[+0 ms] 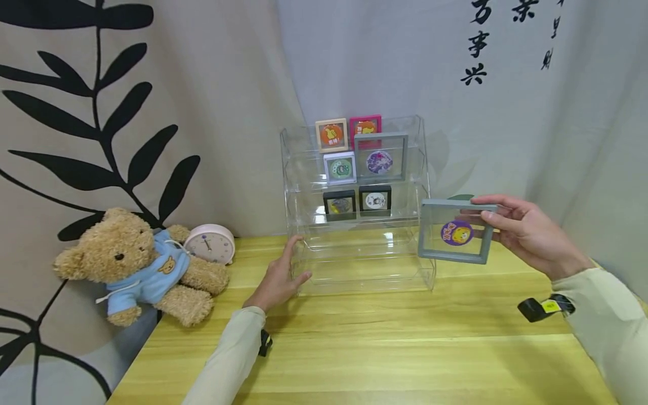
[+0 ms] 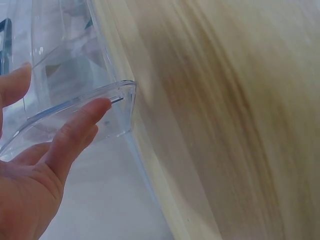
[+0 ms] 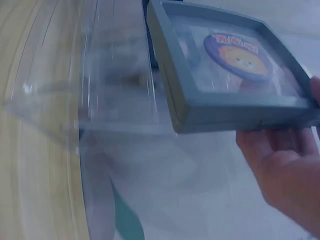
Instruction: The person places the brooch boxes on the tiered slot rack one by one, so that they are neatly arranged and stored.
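My right hand (image 1: pixel 529 230) grips a grey display frame (image 1: pixel 454 259) by its right edge. Inside its clear window is a purple round badge (image 1: pixel 457 233) with a yellow character. The frame is held to the right of a clear acrylic tiered rack (image 1: pixel 364 287), apart from the table. My left hand (image 1: pixel 278 281) rests against the rack's lower left side with fairly straight fingers (image 2: pixel 75 130). On the rack's upper tiers stand a cream frame (image 1: pixel 332 135), a pink frame (image 1: pixel 365 119), a white frame (image 1: pixel 340 168), another grey frame (image 1: pixel 406 157) and two black frames (image 1: pixel 375 198).
A teddy bear (image 1: pixel 152 264) in a blue hoodie leans at the table's left end, beside a small pink-white clock (image 1: pixel 210 243). The wooden table (image 1: pixel 405 349) runs up to a printed cloth backdrop (image 1: pixel 228 112) behind the rack.
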Available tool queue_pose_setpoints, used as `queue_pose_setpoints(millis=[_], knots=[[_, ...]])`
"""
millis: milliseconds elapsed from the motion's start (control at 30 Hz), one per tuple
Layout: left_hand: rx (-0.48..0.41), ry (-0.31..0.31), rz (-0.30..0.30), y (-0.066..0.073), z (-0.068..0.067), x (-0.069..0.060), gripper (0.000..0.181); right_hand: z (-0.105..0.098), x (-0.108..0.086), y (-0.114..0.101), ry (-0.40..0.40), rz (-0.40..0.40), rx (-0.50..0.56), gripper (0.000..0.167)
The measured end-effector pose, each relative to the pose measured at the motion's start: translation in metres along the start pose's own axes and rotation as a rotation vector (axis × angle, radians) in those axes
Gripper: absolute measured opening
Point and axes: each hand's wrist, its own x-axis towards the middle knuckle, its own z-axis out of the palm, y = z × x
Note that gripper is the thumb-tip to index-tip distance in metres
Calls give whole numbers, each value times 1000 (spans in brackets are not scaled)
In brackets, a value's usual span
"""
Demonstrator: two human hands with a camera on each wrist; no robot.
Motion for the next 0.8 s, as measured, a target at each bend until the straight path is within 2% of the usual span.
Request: queue_pose_setpoints(millis=[133,233,367,467,633,800], knots=[[6,6,6,0,1,0,83,30,23,3,-5,-8,-58,28],[10,14,9,1,1,-1,83,50,44,7,31,23,-124,24],[10,25,10,1,0,0,84,75,76,15,92,52,-293,22],[7,27,3,1,-1,0,84,90,100,25,108,39,-381,24],[2,29,-5,1,-1,0,85,110,126,43,74,21,-371,25],[0,20,-8,2,1,1,85,119,134,58,68,40,-336,26]])
